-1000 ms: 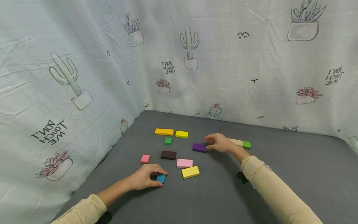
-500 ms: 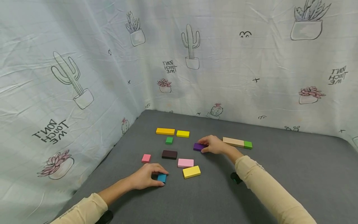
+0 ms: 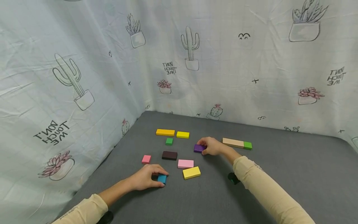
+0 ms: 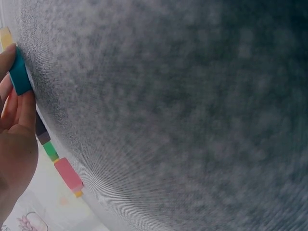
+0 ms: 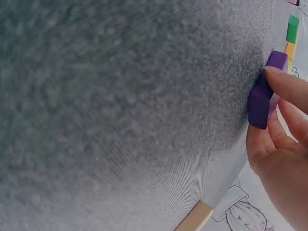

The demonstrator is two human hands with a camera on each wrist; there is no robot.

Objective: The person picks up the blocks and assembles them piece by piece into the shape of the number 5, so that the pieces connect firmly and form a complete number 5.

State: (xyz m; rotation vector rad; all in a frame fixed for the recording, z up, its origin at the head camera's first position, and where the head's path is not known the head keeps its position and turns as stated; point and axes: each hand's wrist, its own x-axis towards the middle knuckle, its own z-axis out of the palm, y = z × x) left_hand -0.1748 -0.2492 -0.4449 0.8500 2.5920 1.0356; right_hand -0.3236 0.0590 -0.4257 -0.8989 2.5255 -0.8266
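With thumb and fingers my left hand (image 3: 145,178) pinches a small blue block (image 3: 162,178) on the grey tabletop, front left of the group. The left wrist view shows the same blue block (image 4: 19,72) between the thumb and fingertips. Farther back, my right hand (image 3: 213,146) holds a purple block (image 3: 199,148) by its right end, thumb on the near side. In the right wrist view the purple block (image 5: 262,96) sits between thumb and fingers. A pink block (image 3: 185,164) and a pale yellow block (image 3: 191,173) lie between the two hands.
A dark brown block (image 3: 169,155), a coral block (image 3: 146,159) and a green block (image 3: 169,141) lie left of centre. Behind them are an orange block (image 3: 165,132) and a yellow block (image 3: 183,134). A beige block (image 3: 233,142) touches a light green block (image 3: 247,145) at right.
My right hand has moved left onto the purple block and now grips it; the beige block came into fuller view. The left hand has stayed at the blue block.
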